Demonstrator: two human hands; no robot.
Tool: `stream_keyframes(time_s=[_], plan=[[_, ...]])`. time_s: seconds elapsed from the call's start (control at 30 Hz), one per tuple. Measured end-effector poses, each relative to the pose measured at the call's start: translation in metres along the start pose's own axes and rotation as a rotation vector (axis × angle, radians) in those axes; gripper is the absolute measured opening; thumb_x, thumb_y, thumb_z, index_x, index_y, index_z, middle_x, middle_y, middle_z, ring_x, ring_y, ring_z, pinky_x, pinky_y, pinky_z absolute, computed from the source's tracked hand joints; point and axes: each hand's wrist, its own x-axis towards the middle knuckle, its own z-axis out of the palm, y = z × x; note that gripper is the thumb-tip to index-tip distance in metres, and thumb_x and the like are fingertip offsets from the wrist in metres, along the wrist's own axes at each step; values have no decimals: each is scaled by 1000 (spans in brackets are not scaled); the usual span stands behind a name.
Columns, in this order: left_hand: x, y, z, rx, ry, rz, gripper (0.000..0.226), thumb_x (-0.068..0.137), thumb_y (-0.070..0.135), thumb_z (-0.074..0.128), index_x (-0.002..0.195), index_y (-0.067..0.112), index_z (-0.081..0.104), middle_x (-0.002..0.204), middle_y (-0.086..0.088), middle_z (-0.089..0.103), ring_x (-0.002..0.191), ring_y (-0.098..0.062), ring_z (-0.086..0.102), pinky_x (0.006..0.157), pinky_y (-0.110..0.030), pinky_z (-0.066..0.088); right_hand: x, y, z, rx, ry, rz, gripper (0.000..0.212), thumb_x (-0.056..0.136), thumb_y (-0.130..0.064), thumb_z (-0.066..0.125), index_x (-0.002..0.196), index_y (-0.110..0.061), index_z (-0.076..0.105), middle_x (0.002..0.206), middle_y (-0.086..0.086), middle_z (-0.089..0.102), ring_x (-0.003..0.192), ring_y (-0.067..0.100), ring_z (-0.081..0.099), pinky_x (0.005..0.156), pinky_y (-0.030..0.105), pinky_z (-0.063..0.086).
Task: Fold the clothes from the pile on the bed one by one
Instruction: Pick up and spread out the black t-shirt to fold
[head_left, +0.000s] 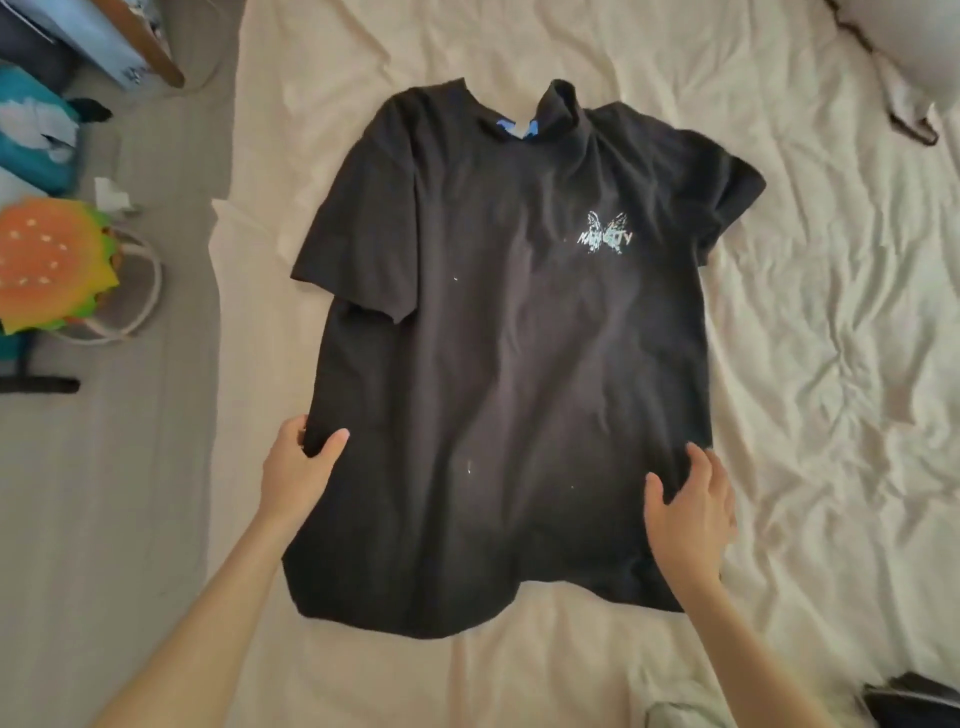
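**Q:** Where's the shirt, and how does it run from you?

**Me:** Black t-shirt (498, 353) flat on the bed sheet (805, 364), front up, small butterfly print (605, 239) on the chest. Long axis straight away from me: collar far, hem near. Both sleeves spread to the sides. The shirt lies directly ahead, between my arms.

**Q:** Which hand is nearer the work?

**Me:** About even. Each sits at a side seam, low on the body, a little above the hem. Left hand (298, 467) on the left edge, right hand (691, 512) on the right edge.

**Q:** State of the left?

**Me:** Pinching the side edge. Thumb on top of the cloth, fingers curled round behind it; a small bunch of fabric held between.

**Q:** And the right?

**Me:** Spread fairly wide, fingers long and only slightly bent, thumb out to the inside. Fingertips touch the cloth near the seam. Whether any fabric is actually gripped under the palm, I cannot tell.

**Q:** What does the next move turn on?

**Me:** My guess: a lengthwise fold, one side carried across toward the other, so the seam must stay parallel to that long axis
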Motion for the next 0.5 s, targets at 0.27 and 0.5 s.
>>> stream_keyframes(time_s=[0.27, 0.5], plan=[[-54, -53, -18, -260, -361, -199, 32, 83, 33, 69, 111, 25, 57, 100, 16, 66, 93, -8, 62, 74, -24, 48, 5, 52, -24, 464, -394, 393, 39, 85, -38, 67, 114, -13, 59, 101, 4, 67, 92, 25, 64, 85, 41, 52], [-109, -89, -26, -936, -189, -349, 24, 90, 14, 58, 113, 10, 62, 108, -5, 70, 96, -20, 69, 79, -34, 58, -17, 78, -57, 654, -592, 600, 28, 88, -14, 65, 113, -1, 58, 103, 11, 66, 82, 24, 64, 72, 35, 52]])
